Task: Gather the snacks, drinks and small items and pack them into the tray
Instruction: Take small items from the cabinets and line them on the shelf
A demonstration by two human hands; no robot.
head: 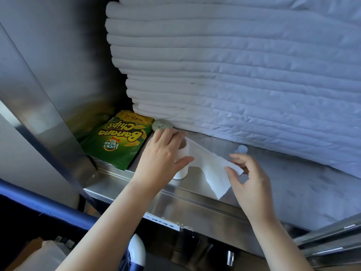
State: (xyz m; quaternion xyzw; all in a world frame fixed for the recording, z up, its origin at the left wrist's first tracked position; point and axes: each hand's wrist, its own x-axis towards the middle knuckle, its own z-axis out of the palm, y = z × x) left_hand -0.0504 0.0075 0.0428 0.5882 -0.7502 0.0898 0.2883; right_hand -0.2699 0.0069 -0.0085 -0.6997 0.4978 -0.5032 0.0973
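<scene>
Closest, my left hand (160, 153) grips the paper roll (181, 173) on the steel shelf (273, 173); my right hand (248, 180) pinches its loose tail (213, 169). Just left lies the chips bag (117, 141), not yet packed; I see no tray. Tugging could tear the tail or unspool more.

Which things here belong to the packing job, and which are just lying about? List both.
Job: banana chips bag; small round green item; toilet paper roll, gripped by the left hand, its loose end pinched by the right hand.
Lying about: stack of folded white linens; steel shelf; paper label.
</scene>
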